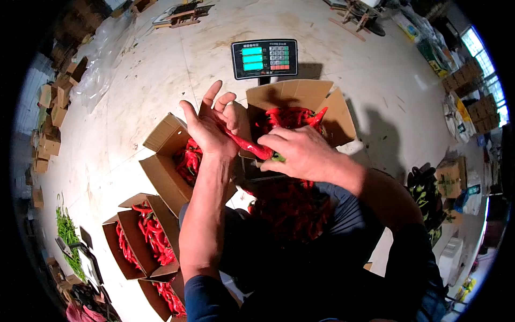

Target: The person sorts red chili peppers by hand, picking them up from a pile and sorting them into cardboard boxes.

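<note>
Head view: looking down on a floor (214, 51), with the scale display (264, 60) standing as landmark.
Red pepper (248, 145): hanging between both hands, almost straight below the scale display; slanting its long axis from upper left to lower right, pointing the thin end into the left hand (214, 129) and the green stem into the right hand (300, 153).
Right hand: pinching the stem end between thumb and fingertips, closing firmly there; sitting below and slightly right of the scale display, being the nearer one to the stem.
Left hand: turning palm up, below and left of the scale display; spreading thumb and index finger wide, half curling the others about the thin end; impossible to tell whether gripping or just cradling.
Open box (341, 115): standing just below the scale display, containing loose red peppers (292, 114).
Side box (166, 180): standing lower left of the scale display, behind the left wrist, holding more red peppers.
Divided carton (131, 231): standing farther lower left of the scale display, showing red peppers on both sides of a cardboard panel.
Bottom carton (152, 299): touching the divided carton from below, farthest of the boxes from the scale display, also holding red peppers.
Shaded heap (289, 212): lying well below the scale display, consisting of red peppers; not showing clearly what is bearing it.
</note>
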Motion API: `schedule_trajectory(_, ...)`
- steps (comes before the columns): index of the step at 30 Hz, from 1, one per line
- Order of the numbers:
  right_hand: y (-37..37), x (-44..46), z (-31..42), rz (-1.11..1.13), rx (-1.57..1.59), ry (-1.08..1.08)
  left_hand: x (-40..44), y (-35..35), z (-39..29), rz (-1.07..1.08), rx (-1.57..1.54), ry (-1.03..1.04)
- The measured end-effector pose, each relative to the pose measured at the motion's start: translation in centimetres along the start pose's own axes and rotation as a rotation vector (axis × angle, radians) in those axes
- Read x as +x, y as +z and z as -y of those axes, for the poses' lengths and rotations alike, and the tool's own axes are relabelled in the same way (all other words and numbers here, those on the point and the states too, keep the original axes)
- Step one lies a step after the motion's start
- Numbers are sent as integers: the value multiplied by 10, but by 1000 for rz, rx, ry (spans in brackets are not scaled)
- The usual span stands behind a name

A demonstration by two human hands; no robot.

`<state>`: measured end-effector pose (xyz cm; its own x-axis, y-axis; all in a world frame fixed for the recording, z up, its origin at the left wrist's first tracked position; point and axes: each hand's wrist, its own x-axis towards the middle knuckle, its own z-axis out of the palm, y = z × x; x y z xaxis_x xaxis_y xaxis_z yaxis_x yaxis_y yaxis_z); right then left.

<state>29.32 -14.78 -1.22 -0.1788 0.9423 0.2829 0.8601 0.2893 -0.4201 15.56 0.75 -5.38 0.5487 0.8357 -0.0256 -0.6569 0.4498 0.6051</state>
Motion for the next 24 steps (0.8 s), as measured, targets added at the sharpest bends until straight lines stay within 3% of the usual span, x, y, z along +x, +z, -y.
schedule_trajectory(3,14,-1,2,-41,-7,52,1,-5,0,36,-84,27)
schedule_trajectory(7,13,5,-1,-299,371,187,-6,8,-7,5,-214,-16)
schedule_trajectory(9,2,8,1,-283,586,376,-6,7,-8,132,-120,-58)
schedule_trajectory(13,-19,12,-7,-180,838,518,-15,17,-6,378,125,-97)
schedule_trajectory(17,-19,11,-8,-117,1128,604,-19,19,-4,314,122,-187)
schedule_trajectory(24,-7,9,-27,-186,1160,629,-9,11,7,268,224,-88)
